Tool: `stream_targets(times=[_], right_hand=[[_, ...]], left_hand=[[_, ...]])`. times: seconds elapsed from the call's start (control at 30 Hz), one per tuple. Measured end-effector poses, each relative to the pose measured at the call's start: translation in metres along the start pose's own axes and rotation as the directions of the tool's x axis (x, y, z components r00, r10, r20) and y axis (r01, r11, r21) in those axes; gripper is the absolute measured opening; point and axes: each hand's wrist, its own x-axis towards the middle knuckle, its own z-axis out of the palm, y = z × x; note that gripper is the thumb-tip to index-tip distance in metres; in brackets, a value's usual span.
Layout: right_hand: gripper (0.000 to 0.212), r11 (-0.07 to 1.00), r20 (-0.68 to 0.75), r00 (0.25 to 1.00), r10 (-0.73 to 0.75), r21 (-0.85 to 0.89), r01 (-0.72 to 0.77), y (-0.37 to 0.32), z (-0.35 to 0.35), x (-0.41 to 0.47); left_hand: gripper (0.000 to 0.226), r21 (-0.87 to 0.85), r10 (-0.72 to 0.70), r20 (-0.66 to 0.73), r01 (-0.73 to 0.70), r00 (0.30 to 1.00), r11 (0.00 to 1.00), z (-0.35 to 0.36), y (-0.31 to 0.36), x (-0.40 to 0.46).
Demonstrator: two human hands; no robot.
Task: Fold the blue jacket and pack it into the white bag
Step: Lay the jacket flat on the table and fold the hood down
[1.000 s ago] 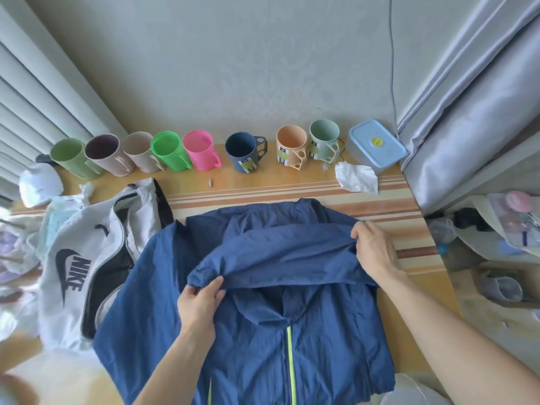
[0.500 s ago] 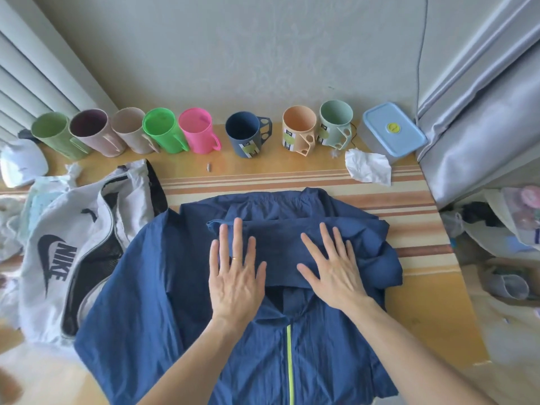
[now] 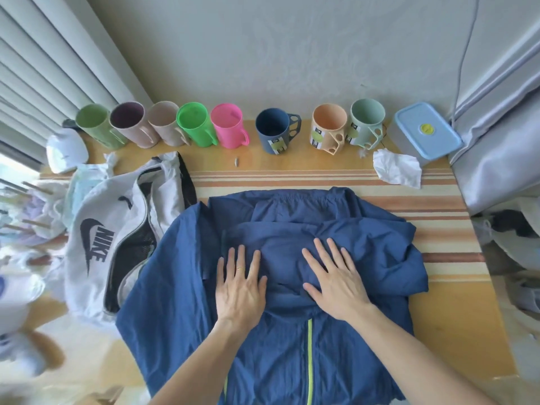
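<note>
The blue jacket (image 3: pixel 292 346) lies spread on the table, front up, with a neon-yellow zip running toward me. Its hood is folded down over the chest. My left hand (image 3: pixel 241 287) and my right hand (image 3: pixel 336 282) both lie flat, fingers apart, on the folded-down hood, side by side and holding nothing. The white bag (image 3: pixel 96 238) with a dark logo lies to the left of the jacket, its zipped mouth gaping and showing a black mesh lining. The jacket's left edge overlaps the bag's side.
A row of several coloured mugs (image 3: pixel 228 130) lines the far edge by the wall. A blue-lidded box (image 3: pixel 426 133) and a crumpled white tissue (image 3: pixel 397 171) sit at the far right. The striped table (image 3: pixel 455 317) ends close on the right; clutter lies left.
A second ago both hands held the hood's edge lifted. They laid it down over the chest and now rest flat on it, slid slightly toward me.
</note>
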Motion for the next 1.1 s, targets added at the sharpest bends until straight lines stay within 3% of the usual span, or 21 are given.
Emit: stream_targets(times=[0.07,0.13,0.2,0.3,0.4,0.5,0.63,0.73,0.8,0.87,0.93,1.03,1.1], right_hand=[[0.075,0.997,0.027,0.998,0.065,0.028,-0.065,-0.009,0.0,0.002],[0.071,0.986,-0.064,0.993,0.096,0.143,-0.086,-0.034,-0.009,0.001],[0.062,0.962,-0.171,0.984,0.055,0.272,-0.006,-0.077,-0.024,-0.007],[0.057,0.894,-0.131,0.988,-0.084,0.428,0.133,-0.151,-0.039,-0.022],[0.065,0.869,-0.049,0.988,-0.145,0.472,0.151,-0.21,-0.031,-0.025],[0.072,0.807,0.107,0.993,-0.051,0.591,-0.022,-0.243,-0.018,-0.028],[0.06,0.631,0.077,0.994,0.075,0.769,-0.107,-0.253,-0.021,-0.037],[0.045,0.481,0.071,0.991,0.116,0.868,-0.119,-0.251,-0.042,-0.039],[0.032,0.395,0.073,0.993,0.096,0.912,-0.106,-0.244,-0.063,-0.036],[0.023,0.423,0.068,0.996,0.056,0.902,-0.085,-0.226,-0.088,-0.025],[0.028,0.527,0.066,0.998,0.023,0.847,-0.068,-0.198,-0.118,-0.01],[0.024,0.701,0.1,0.995,-0.004,0.71,-0.069,-0.142,-0.168,0.01],[0.02,0.809,0.128,0.991,0.042,0.578,-0.108,-0.101,-0.195,0.02]], left_hand=[[0.057,-0.04,-0.02,0.005,0.02,1.0,0.999,-0.009,-0.005,-0.002],[0.052,-0.066,-0.028,-0.104,0.021,0.994,0.998,-0.031,-0.015,-0.01],[0.049,-0.11,-0.085,-0.236,0.06,0.968,0.992,-0.053,-0.034,-0.026],[0.049,-0.157,-0.241,-0.315,0.2,0.918,0.967,-0.071,-0.077,-0.054],[0.055,-0.194,-0.407,-0.222,0.369,0.886,0.909,-0.076,-0.116,-0.077],[0.057,-0.202,-0.445,-0.077,0.423,0.892,0.883,-0.077,-0.141,-0.093],[0.05,-0.301,-0.467,0.017,0.45,0.884,0.841,-0.079,-0.157,-0.101],[0.039,-0.492,-0.542,0.177,0.551,0.822,0.674,-0.081,-0.167,-0.098],[0.026,-0.647,-0.575,0.299,0.604,0.762,0.465,-0.087,-0.172,-0.095],[0.015,-0.778,-0.576,0.419,0.604,0.702,0.171,-0.096,-0.171,-0.091],[0.021,-0.831,-0.507,0.5,0.554,0.702,-0.053,-0.107,-0.158,-0.083],[0.026,-0.84,-0.341,0.54,0.52,0.77,-0.155,-0.128,-0.121,-0.068],[0.025,-0.829,-0.247,0.554,0.553,0.795,-0.082,-0.136,-0.094,-0.06]])
